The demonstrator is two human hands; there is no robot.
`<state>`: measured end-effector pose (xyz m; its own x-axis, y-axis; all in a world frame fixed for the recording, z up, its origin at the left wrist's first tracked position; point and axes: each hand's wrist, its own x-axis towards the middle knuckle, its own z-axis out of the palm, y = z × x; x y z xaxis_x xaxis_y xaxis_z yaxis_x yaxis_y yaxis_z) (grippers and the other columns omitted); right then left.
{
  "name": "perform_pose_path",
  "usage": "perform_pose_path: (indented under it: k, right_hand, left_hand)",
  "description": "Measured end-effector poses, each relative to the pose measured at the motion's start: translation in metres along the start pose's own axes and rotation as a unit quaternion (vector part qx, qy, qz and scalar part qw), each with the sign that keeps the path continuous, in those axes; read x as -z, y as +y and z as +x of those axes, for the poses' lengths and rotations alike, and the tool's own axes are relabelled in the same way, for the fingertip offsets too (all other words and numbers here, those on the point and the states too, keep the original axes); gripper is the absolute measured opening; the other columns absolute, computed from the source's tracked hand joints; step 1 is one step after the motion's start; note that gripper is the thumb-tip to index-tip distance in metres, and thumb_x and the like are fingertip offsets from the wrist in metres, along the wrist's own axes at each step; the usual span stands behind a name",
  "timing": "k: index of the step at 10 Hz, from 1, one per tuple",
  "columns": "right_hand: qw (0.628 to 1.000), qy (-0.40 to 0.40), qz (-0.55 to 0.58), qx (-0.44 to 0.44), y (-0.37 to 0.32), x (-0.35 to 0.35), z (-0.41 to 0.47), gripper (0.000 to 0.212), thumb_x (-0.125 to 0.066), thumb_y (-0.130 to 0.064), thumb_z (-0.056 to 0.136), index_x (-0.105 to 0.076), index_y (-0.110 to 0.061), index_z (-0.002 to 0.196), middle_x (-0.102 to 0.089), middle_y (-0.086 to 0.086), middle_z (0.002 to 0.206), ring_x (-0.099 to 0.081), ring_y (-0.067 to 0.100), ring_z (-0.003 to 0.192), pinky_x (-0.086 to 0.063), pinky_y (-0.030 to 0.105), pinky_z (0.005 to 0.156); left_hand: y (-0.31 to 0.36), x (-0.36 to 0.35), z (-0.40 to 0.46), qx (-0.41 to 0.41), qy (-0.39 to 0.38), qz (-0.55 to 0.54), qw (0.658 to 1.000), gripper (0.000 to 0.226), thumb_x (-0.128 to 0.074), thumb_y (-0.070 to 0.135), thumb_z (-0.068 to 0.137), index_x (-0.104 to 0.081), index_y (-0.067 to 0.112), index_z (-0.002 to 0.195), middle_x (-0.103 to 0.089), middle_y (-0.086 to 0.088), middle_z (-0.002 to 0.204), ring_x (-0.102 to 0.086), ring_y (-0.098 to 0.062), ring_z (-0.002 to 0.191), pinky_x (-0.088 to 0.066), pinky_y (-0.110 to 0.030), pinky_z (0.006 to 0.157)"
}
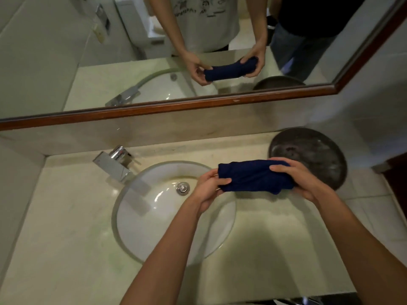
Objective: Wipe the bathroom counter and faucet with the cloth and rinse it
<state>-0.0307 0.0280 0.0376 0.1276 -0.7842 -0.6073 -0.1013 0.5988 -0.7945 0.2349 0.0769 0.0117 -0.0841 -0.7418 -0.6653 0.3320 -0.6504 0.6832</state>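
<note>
A dark blue cloth [253, 176], bunched into a roll, is held above the right rim of the round white sink [141, 225]. My left hand [209, 190] grips its left end and my right hand [304, 179] wraps over its right end. The chrome faucet [115, 164] stands at the sink's back left, apart from both hands, and no water runs from it. The pale stone counter [275, 249] surrounds the sink. The metal drain [182, 187] sits in the bowl just left of my left hand.
A dark round metal dish [319, 150] rests on the counter's back right corner, behind my right hand. A wood-framed mirror [154, 108] hangs above the backsplash and reflects two people and a toilet. The counter's front edge [286, 298] is near the bottom.
</note>
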Motion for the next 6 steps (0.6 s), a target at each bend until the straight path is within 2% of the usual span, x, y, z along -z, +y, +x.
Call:
perform_pose_path:
  k: [1,2,3,4,5,6]
  right_hand:
    - [0.994,0.103,-0.007,0.032,-0.013,0.053,-0.013,0.028,-0.078,-0.012,0.085,-0.074,-0.016,0.113,-0.076,0.012,0.108,-0.072,0.027,0.1,-0.058,0.035,0.081]
    - [0.988,0.143,-0.033,0.041,-0.029,0.104,-0.023,0.022,-0.076,-0.013,0.088,-0.073,-0.017,0.109,-0.074,0.012,0.106,-0.07,0.023,0.091,-0.057,0.034,0.078]
    - [0.99,0.124,-0.067,0.026,-0.04,0.149,-0.021,0.023,-0.073,-0.016,0.091,-0.07,-0.019,0.113,-0.072,0.012,0.111,-0.068,0.025,0.095,-0.054,0.033,0.075]
    - [0.986,0.117,-0.114,-0.012,-0.036,0.179,-0.002,0.039,-0.076,-0.022,0.09,-0.063,-0.014,0.126,-0.068,0.009,0.117,-0.066,0.026,0.101,-0.053,0.032,0.077]
    - [0.959,0.19,-0.206,-0.051,-0.011,0.196,0.019,0.075,-0.084,-0.03,0.083,-0.048,-0.005,0.145,-0.06,0.011,0.133,-0.06,0.033,0.12,-0.048,0.034,0.096]
    - [0.934,0.288,-0.211,-0.012,0.02,0.202,0.024,0.069,-0.085,-0.027,0.084,-0.055,-0.002,0.141,-0.063,0.018,0.135,-0.061,0.032,0.12,-0.046,0.037,0.102]
  left_hand:
    - [0.006,-0.07,0.013,0.014,-0.018,0.031,0.999,0.041,-0.071,-0.007,0.084,-0.068,0.01,0.121,-0.077,-0.008,0.111,-0.071,-0.018,0.095,-0.057,-0.023,0.069]
    - [0.007,-0.128,0.026,0.016,-0.035,0.066,0.997,0.038,-0.072,-0.004,0.084,-0.069,0.01,0.12,-0.076,-0.006,0.108,-0.07,-0.016,0.09,-0.056,-0.022,0.064]
    - [0.0,-0.169,0.042,0.023,-0.038,0.08,0.996,0.04,-0.073,-0.004,0.085,-0.067,0.007,0.123,-0.074,-0.007,0.111,-0.071,-0.016,0.092,-0.058,-0.021,0.066]
    - [-0.011,-0.19,0.064,0.03,-0.027,0.112,0.993,0.054,-0.078,-0.002,0.083,-0.06,0.007,0.133,-0.069,-0.009,0.124,-0.069,-0.023,0.106,-0.062,-0.03,0.083]
    - [-0.027,-0.18,0.08,0.014,0.041,0.248,0.968,0.065,-0.086,0.004,0.078,-0.055,0.006,0.135,-0.069,-0.01,0.125,-0.068,-0.025,0.112,-0.056,-0.038,0.101]
    - [-0.043,-0.156,0.069,0.009,0.039,0.269,0.962,0.048,-0.073,-0.003,0.087,-0.058,0.002,0.132,-0.076,-0.011,0.108,-0.075,-0.021,0.091,-0.063,-0.034,0.081]
